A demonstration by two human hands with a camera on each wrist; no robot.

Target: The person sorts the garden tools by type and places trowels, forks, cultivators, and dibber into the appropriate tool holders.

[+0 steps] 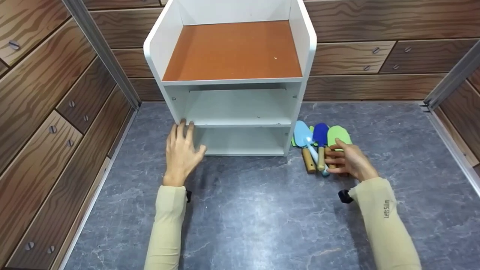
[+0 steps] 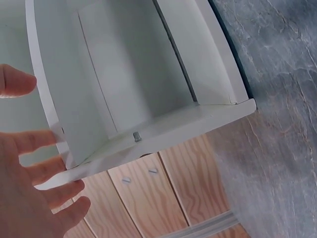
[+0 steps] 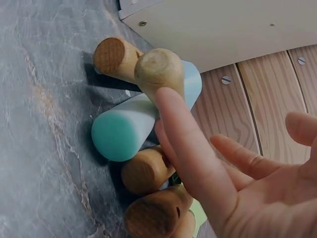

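Note:
My left hand (image 1: 181, 153) is at the left front edge of a white shelf unit (image 1: 170, 81), fingers fairly straight and thumb spread. In the left wrist view its fingers reach across the edge of the shelf board (image 2: 49, 114) and side panel. On the floor right of the unit lies a pile of garden trowels: a light blue one (image 1: 302, 133), a dark blue one (image 1: 320, 134) and a light green one (image 1: 338, 135). My right hand (image 1: 354, 163) is beside their handles, fingers extended. One fingertip overlaps a wooden handle (image 3: 158, 69); whether it touches is unclear. Below that is a teal-ended handle (image 3: 116, 136).
The unit has an orange-brown top board (image 1: 232, 50) and two white compartments below. Wood-patterned walls (image 1: 375, 20) stand behind and at both sides, with metal corner posts (image 1: 107, 56). The floor (image 1: 240, 210) is grey and marbled.

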